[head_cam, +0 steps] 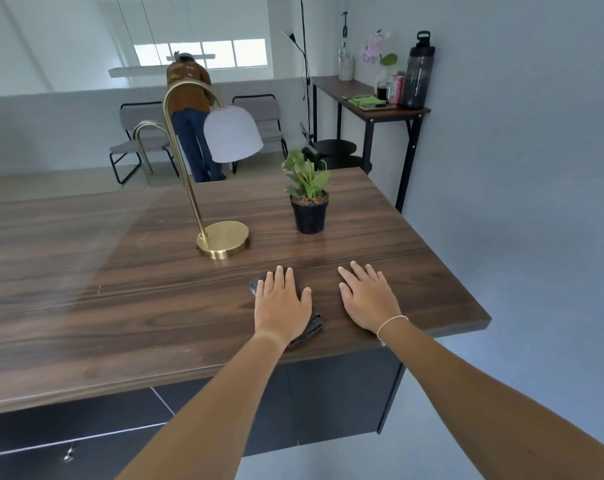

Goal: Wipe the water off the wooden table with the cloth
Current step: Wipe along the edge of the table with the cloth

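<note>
A wooden table (120, 271) fills the near scene; grey walls stand behind and to the right. On it, a brass lamp (221, 202) and a black pot (309, 213) holding a leafy plant (305, 174). The left hand (281, 304) presses flat, fingers spread, on the dark cloth (309, 329), whose edges show beyond fingertips and wrist. The right hand (368, 297) lies flat and unclenched on bare wood, right of it.

Dark grey cloth (311, 329) on brown wood-grain table (120, 306); brass lamp (223, 239), white shade.

No text, label, brand, number or sign can be read anywhere in this view. The red can (397, 89) on the side table (356, 90) carries print, but it is too small and blurred to make out.
</note>
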`<state>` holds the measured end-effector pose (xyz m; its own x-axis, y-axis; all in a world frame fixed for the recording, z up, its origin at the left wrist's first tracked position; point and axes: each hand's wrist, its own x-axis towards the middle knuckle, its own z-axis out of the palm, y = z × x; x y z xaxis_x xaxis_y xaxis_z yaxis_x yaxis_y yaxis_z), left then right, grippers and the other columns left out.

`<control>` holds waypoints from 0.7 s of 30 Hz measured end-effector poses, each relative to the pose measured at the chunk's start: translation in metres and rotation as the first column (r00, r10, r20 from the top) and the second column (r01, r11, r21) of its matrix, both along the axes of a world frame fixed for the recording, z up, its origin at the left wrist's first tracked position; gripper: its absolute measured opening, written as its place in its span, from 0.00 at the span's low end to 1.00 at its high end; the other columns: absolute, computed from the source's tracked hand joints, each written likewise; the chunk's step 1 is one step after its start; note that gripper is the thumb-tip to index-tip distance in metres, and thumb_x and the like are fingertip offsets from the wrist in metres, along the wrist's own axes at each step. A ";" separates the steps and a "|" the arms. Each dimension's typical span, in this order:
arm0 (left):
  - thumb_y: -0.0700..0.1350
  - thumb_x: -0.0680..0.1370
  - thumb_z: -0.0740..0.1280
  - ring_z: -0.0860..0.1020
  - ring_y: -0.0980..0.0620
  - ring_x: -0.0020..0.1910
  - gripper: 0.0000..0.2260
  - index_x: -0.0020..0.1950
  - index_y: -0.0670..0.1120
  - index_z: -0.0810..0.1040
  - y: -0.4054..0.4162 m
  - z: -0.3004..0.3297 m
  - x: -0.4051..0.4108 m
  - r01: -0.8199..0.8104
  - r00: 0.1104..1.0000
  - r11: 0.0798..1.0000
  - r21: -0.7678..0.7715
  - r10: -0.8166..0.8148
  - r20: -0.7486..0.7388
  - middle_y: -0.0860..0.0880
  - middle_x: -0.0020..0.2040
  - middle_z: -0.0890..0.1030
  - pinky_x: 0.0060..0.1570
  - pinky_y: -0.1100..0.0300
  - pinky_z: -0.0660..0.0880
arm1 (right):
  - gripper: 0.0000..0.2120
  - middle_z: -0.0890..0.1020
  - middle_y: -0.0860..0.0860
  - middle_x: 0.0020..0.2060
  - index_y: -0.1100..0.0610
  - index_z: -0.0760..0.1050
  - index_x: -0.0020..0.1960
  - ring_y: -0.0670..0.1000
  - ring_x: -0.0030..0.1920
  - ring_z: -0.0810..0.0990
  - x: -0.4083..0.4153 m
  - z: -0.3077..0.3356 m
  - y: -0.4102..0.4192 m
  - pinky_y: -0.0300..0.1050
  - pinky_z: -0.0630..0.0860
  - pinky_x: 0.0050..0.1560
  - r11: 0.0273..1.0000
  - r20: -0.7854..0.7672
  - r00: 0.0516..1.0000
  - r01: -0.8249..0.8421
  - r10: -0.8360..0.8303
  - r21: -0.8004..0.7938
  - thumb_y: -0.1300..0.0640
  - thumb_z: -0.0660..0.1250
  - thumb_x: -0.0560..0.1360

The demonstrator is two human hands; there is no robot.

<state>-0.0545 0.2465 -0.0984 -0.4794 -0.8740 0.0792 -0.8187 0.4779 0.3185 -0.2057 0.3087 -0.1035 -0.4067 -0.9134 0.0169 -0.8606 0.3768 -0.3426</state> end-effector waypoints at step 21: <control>0.55 0.79 0.52 0.49 0.50 0.76 0.25 0.75 0.50 0.53 -0.061 0.004 0.191 -0.001 0.998 1.000 0.002 0.001 0.069 0.50 0.77 0.53 0.74 0.54 0.45 | 0.22 0.58 0.52 0.76 0.50 0.59 0.74 0.57 0.76 0.55 -0.002 -0.005 0.001 0.53 0.49 0.75 1.000 -0.056 0.998 -0.001 0.001 0.005 0.52 0.48 0.81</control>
